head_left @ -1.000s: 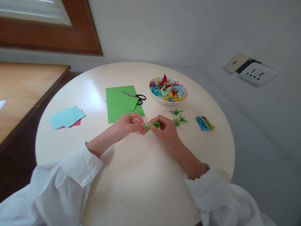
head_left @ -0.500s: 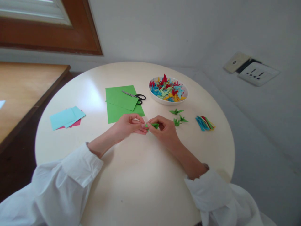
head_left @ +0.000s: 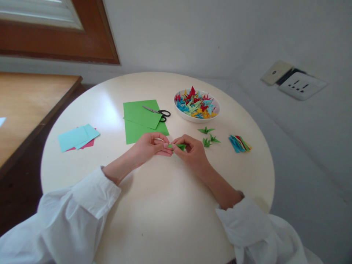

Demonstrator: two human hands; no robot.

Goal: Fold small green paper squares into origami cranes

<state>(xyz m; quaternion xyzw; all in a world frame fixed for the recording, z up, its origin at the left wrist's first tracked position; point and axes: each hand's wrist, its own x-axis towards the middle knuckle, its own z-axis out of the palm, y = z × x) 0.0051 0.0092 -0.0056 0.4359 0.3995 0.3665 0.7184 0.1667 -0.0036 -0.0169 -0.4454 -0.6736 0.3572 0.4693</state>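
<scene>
Between my two hands is a small piece of folded green paper, held just above the table. My left hand pinches its left end between thumb and fingers. On the other side, my right hand grips the wider right part, with the thumb in front and the fingers curled behind. The fingers hide much of the fold. To the right of my right hand lie several small green paper cranes.
Green paper sheets with scissors on top lie behind my left hand. A white bowl of colourful paper cranes stands at the back. Folded paper strips lie right, light blue sheets left. The round table meets the wall.
The left thumb and fingertips have shifted slightly to the left, so a bit more of the green paper's left end shows. Everything else stays in place.
</scene>
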